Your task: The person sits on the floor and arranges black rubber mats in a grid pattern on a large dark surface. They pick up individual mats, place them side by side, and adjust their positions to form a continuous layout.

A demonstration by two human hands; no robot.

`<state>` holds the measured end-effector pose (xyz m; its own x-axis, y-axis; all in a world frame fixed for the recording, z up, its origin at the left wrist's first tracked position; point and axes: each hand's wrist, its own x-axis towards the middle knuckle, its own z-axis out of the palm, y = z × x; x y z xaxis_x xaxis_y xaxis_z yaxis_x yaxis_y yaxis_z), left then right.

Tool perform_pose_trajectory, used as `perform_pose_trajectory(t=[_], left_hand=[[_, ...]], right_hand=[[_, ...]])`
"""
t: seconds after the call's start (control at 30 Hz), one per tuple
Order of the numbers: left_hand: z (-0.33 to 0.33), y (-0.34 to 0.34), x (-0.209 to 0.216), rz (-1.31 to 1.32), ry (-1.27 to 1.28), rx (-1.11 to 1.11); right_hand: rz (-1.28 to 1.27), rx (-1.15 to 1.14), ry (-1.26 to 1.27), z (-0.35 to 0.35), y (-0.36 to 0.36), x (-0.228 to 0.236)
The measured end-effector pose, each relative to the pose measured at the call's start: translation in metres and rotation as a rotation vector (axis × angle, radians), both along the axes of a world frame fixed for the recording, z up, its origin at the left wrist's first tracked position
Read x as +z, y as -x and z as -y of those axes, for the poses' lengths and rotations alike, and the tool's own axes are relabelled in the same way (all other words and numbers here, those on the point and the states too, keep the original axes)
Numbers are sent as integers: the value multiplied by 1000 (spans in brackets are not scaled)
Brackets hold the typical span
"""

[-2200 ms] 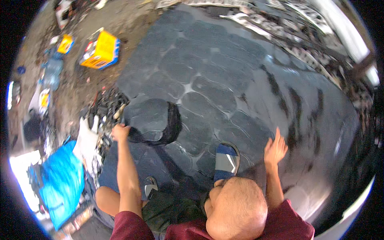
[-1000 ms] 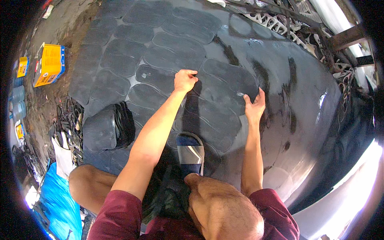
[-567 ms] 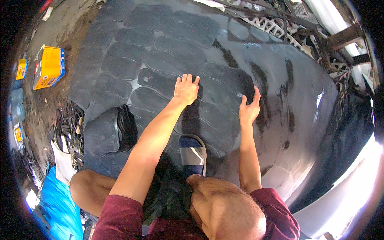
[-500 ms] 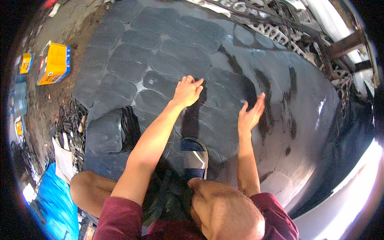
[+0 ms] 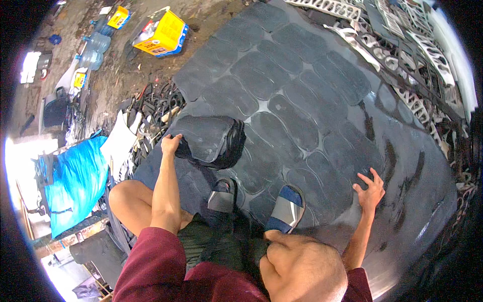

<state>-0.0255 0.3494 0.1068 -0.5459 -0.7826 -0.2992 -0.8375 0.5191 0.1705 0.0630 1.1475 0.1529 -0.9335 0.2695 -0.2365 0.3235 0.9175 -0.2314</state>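
My left hand (image 5: 172,144) is closed at the left edge of a stack of thin black sole-shaped pieces (image 5: 204,137), thumb and fingers pinching its corner. How many pieces it grips cannot be made out. The stack lies on a large dark glossy sheet (image 5: 336,166), just beyond my sandalled feet. Similar rounded sole-shaped pieces (image 5: 297,121) lie flat on this sheet, side by side in rows. Over the sheet's right part, beside the laid pieces, my right hand (image 5: 371,191) is open with fingers spread and holds nothing.
Pale and black cut-out scraps (image 5: 397,60) are heaped along the far right edge. At the far left stand a yellow and blue box (image 5: 163,32) and clear water bottles (image 5: 93,50). Dark strip scraps (image 5: 151,108) and a blue plastic sheet (image 5: 78,183) lie to the left.
My left hand has moved from the laid pieces to the stack and gripped its edge. The right hand stays open over the sheet's right part. The view has turned leftward.
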Motion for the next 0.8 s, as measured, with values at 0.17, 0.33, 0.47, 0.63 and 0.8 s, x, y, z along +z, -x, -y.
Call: perform_pose_trajectory(t=[0.17, 0.33, 0.47, 0.63, 0.8], left_hand=[[-101, 22, 52, -155, 339, -275], [-386, 32, 150, -59, -599, -1379], [-466, 40, 173, -708, -1227, -1307], [-460, 113, 98, -482, -1725, -157], [-519, 95, 61, 80, -1934, 109]], right_hand=[[-129, 138, -360, 13, -7, -17], [-388, 284, 460, 138, 42, 105], [-139, 524, 566, 62, 43, 95], [-424, -399, 1203, 49, 77, 142], [-429, -610, 1177, 8, 68, 63]])
